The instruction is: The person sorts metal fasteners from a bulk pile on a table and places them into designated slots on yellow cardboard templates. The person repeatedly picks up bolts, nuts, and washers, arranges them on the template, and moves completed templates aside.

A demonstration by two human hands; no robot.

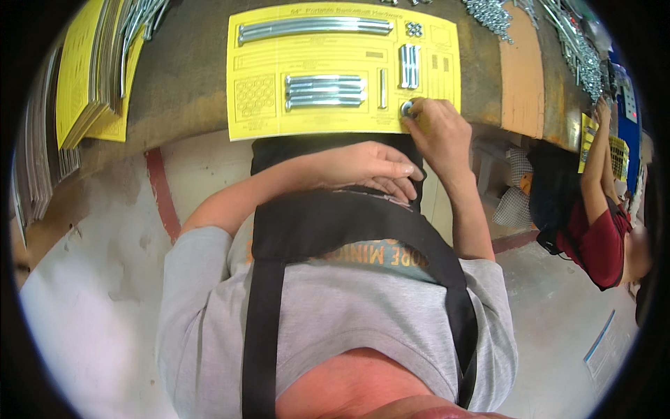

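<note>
A yellow printed card [265, 64] lies at the front edge of the workbench. At its lower right corner, my right hand [441, 131] pinches a round metal washer [407, 109] against the card. My left hand [380, 170] hangs palm inward in front of my apron, fingers loosely bent and apart, nothing visible in it. Long bolts [315, 28] lie along the card's top, with a cluster of small nuts [414, 29] to their right. Several medium bolts [325, 91] sit at lower middle, beside a single thin bolt [382, 89]. Short bolts [410, 66] stand in a group above the washer.
Stacked yellow cards [87, 70] stand at the bench's left, with loose long bolts [143, 21] on them. Piles of small hardware [488, 15] and bolts [574, 49] lie at the far right. A co-worker in a red shirt [593, 244] reaches over the bench at right.
</note>
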